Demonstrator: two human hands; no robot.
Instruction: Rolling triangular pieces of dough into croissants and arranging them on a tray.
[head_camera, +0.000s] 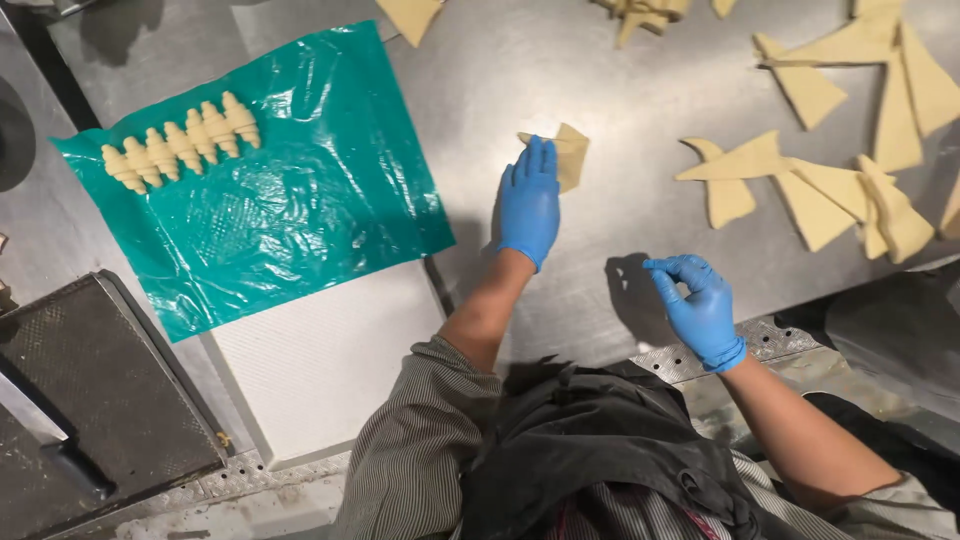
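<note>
My left hand (529, 203), in a blue glove, lies flat with its fingertips on a small triangular piece of pale dough (570, 155) on the steel table (540, 70). My right hand (697, 305), also in a blue glove, hovers near the table's front edge with thumb and fingers curled together and nothing visible in them. A row of several rolled crescent-shaped dough pieces (182, 143) sits on a green plastic sheet (290, 200) to the left.
Several cut dough triangles (810, 185) lie spread over the right and far side of the table. The green sheet partly covers a white board (320, 355). A dark perforated tray (90, 400) sits at the lower left.
</note>
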